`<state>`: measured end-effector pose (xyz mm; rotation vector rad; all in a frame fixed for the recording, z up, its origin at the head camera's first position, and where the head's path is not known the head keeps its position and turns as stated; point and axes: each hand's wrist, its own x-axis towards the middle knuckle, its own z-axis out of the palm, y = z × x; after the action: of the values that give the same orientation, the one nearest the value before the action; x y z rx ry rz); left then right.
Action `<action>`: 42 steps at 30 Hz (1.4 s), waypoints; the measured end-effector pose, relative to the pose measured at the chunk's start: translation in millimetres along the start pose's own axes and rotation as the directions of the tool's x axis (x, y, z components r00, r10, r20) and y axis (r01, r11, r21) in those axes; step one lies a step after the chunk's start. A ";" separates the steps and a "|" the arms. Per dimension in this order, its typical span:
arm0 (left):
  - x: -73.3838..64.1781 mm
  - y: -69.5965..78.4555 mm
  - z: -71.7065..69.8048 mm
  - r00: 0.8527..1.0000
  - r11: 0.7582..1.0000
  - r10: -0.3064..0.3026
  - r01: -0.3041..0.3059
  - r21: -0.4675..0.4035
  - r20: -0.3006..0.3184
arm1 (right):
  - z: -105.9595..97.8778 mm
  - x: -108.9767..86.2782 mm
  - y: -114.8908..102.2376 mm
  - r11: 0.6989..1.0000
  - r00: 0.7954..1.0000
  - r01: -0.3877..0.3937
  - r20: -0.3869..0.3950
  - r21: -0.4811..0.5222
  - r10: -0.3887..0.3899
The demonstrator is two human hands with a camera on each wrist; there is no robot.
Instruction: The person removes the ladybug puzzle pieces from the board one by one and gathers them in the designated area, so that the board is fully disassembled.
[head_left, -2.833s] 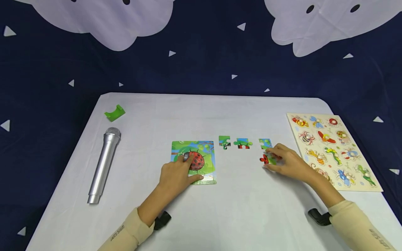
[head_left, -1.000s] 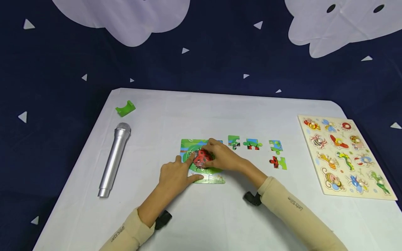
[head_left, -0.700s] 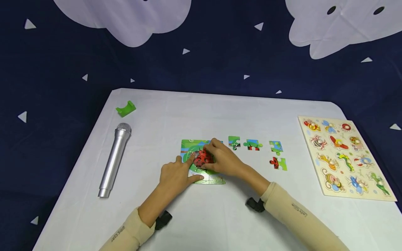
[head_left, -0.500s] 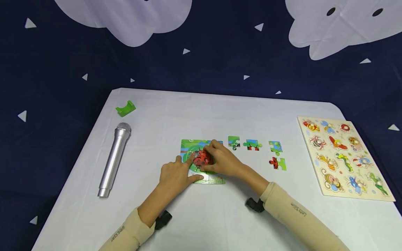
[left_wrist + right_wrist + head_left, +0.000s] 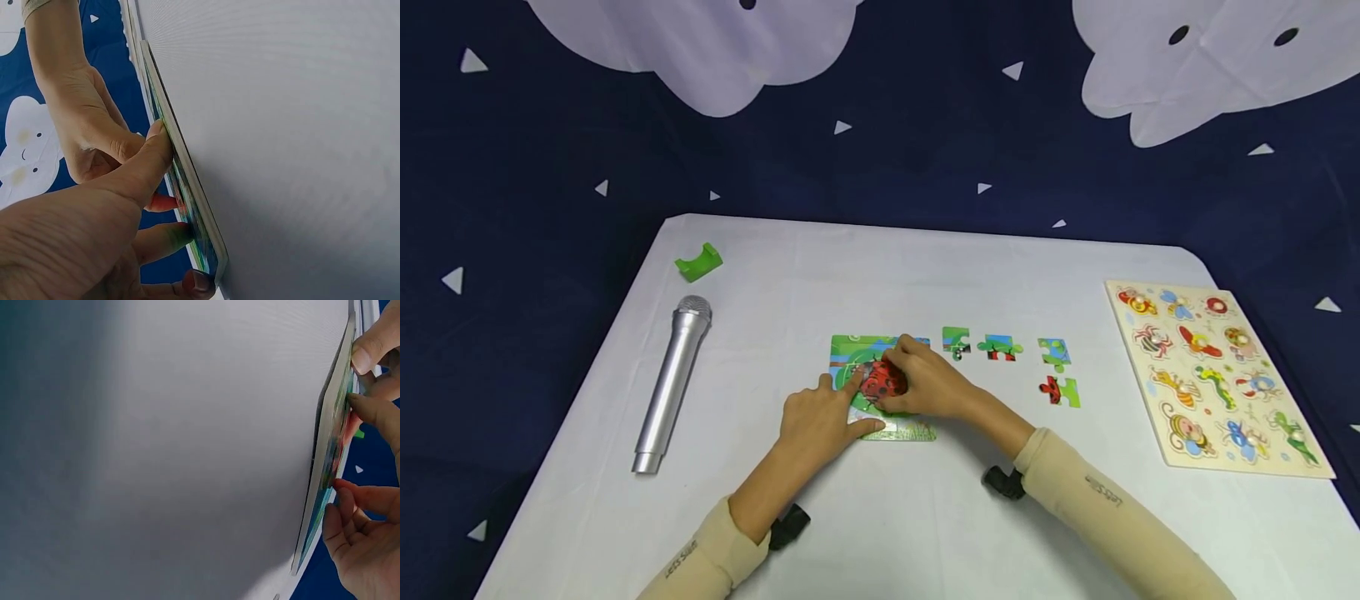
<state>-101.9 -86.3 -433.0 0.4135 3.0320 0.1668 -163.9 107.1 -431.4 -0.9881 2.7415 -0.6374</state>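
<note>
A square ladybug jigsaw puzzle point(image 5: 913, 432) lies on the white table in the middle of the head view. My left hand point(image 5: 816, 425) rests on its left part, index finger near the ladybug's head and thumb along the lower edge. Over the right half, my right hand point(image 5: 936, 385) pinches a red ladybug puzzle piece point(image 5: 892, 379) between thumb and index finger, its right side hidden by the fingers. The left wrist view shows the puzzle's edge point(image 5: 187, 165) from the side, with my left thumb point(image 5: 153, 156) pressed at the top face.
Several loose puzzle pieces lie to the right, among them a red-and-green piece point(image 5: 1060, 391) and a blue-green piece point(image 5: 1054, 353). Farther right is a wooden insect peg board point(image 5: 1217, 379). At left lie a silver microphone point(image 5: 672, 387) and a green curved block point(image 5: 699, 262).
My right hand has let go of the red-and-green piece among the loose ones and moved left onto the puzzle, where it pinches a ladybug piece. My left hand has stayed on the puzzle.
</note>
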 end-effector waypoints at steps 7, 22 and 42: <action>0.6 0.4 1.0 1.000 1.000 -0.001 0.001 0.005 0.007 | -11.0 -7.9 3.9 1.000 1.000 0.013 -0.014 0.013 -0.013; 0.6 0.1 2.2 1.000 1.000 -0.003 0.003 -0.023 -0.013 | -49.6 -82.9 60.4 0.997 0.997 -0.071 -0.011 0.024 0.071; 0.5 2.1 0.8 1.000 1.000 -0.005 0.005 -0.018 -0.009 | -60.4 -118.0 104.2 0.994 0.994 -0.105 -0.025 -0.015 0.105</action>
<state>-101.7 -84.1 -433.6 0.4047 3.0376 0.1957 -149.9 274.9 -422.8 -0.8381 2.8021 -0.6141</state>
